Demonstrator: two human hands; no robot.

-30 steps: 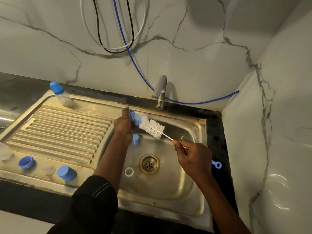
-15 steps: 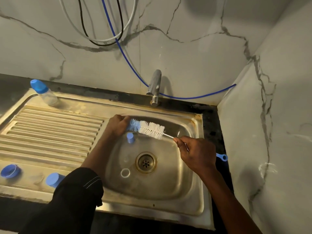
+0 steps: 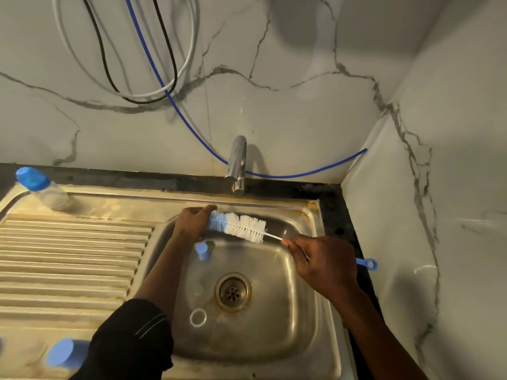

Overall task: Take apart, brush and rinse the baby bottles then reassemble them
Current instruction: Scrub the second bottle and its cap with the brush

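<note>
While right hand (image 3: pixel 326 266) pinches bottle brush (image 3: pixel 242 228) by wire stem over sink (image 3: pixel 288 338), left hand (image 3: pixel 192 223) meets blue bristle tip; left fingers hidden, grip unclear.

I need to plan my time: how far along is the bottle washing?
Taken apart: a blue cap, a small blue piece and a white ring lie loose. In hand: the right hand holds the brush against the left hand, whose contents are hidden. Left: the capped bottle, rinsing, reassembly; no water shows at the tap.
</note>
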